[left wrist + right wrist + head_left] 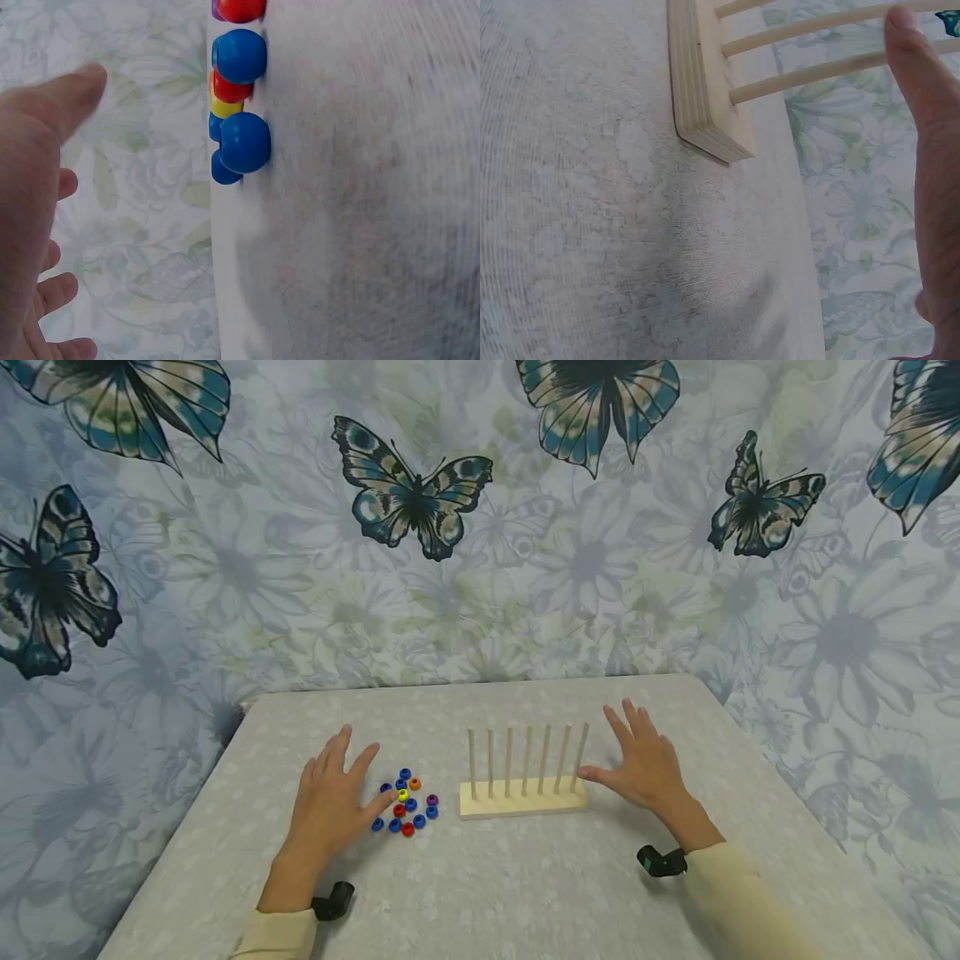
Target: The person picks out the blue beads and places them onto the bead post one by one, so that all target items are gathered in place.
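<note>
From the head, the left hand (330, 806) is appearing to meet the beads (411, 805) at its three o'clock, but the left wrist view is showing its thumb standing apart from them; the fingers are spreading wide and holding nothing. The right hand (641, 764) is also spreading wide and holding nothing, with the peg rack (517, 803) standing between its eight and nine o'clock. In the right wrist view that thumb is crossing the pegs (810, 79), and I cannot tell whether they are touching; this view alone is revealing the layered edge of the rack's base. Everything is resting on a table (525, 893) with a pale, faintly patterned top, and at twelve o'clock a blue-grey flowered backdrop (585, 635) is rising behind it. Six printed butterflies (417, 502) are showing there, seven pegs are standing in one row, and thirteen beads are lying in view: eight blue, two red, one yellow, one orange, one purple.
</note>
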### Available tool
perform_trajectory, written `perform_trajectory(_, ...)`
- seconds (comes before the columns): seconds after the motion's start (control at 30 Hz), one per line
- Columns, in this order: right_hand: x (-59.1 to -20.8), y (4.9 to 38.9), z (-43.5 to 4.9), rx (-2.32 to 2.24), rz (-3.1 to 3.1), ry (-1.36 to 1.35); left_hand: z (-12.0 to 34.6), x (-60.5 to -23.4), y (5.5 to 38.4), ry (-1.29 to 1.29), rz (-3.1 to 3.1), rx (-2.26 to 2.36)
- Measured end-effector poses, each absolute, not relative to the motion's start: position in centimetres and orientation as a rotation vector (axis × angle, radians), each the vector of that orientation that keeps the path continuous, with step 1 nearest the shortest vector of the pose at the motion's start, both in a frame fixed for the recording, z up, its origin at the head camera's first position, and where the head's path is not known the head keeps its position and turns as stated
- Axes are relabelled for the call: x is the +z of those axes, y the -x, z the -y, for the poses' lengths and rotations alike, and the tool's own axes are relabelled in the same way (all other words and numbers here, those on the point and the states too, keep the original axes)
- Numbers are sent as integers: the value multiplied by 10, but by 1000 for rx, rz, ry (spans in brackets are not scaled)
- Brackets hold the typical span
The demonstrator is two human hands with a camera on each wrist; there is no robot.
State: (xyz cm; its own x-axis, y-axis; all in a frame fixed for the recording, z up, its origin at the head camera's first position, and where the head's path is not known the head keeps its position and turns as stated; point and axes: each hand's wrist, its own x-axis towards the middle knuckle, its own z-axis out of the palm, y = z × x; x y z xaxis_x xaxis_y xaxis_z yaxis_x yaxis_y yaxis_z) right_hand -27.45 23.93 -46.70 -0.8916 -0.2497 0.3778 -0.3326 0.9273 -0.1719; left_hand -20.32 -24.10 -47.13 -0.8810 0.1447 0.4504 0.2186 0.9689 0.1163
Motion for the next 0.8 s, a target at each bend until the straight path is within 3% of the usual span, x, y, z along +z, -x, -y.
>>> perform_trajectory(0.8, -502, 264, -212, 1192, 2922, -684, 262, -475, 194, 328, 3089, -897)
